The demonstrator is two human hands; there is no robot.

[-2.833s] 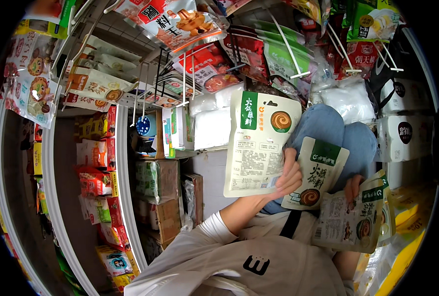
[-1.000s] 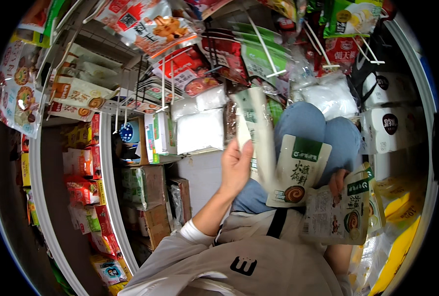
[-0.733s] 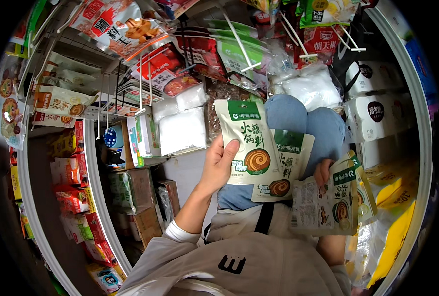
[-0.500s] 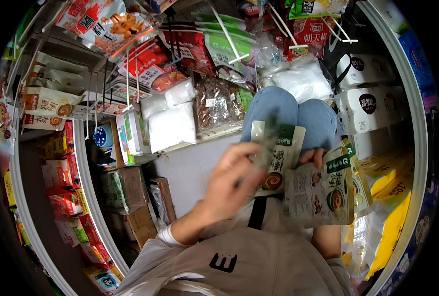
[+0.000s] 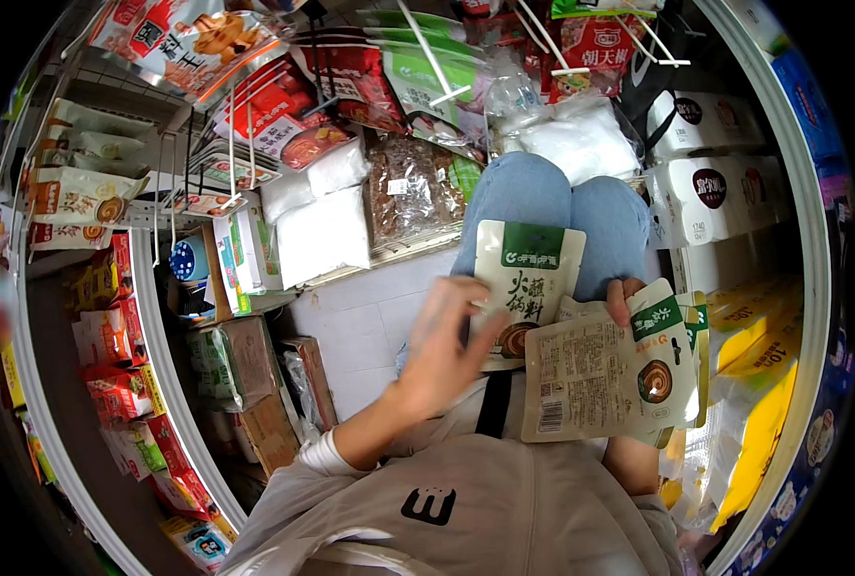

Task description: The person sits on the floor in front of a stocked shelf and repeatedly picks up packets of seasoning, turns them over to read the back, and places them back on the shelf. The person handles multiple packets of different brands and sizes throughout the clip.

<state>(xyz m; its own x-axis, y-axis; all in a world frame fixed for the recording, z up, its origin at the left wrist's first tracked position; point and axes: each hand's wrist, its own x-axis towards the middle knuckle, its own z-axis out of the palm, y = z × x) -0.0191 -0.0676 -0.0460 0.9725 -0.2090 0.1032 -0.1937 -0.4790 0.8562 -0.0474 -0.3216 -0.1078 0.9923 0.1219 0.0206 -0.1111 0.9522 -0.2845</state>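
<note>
A cream and green sauce pouch [image 5: 531, 274] lies on my jeans-clad thighs, its front facing up. My left hand [image 5: 439, 348] is at that pouch's left edge, thumb and fingers apart and a little blurred, with nothing visibly gripped. On the right, my right hand [image 5: 621, 300] is closed on a fan of similar pouches, its fingers over their upper edge. One of these shows its printed back [image 5: 576, 379]; another pouch [image 5: 656, 372] shows a green band and a bowl picture. The rest of the right hand is hidden behind them.
Hanging pouches [image 5: 293, 125] on metal hooks and white bags [image 5: 324, 235] fill the far side. Boxes [image 5: 235, 363] stand on the tiled floor [image 5: 350, 331] at left, beside a shelf of red packets [image 5: 125, 336]. White packs [image 5: 710, 206] and yellow packages [image 5: 758, 384] stand at right.
The blurred thing at my left hand no longer shows, and the pouch on my thighs lies in plain sight. The right hand's pouches have turned and shifted slightly left.
</note>
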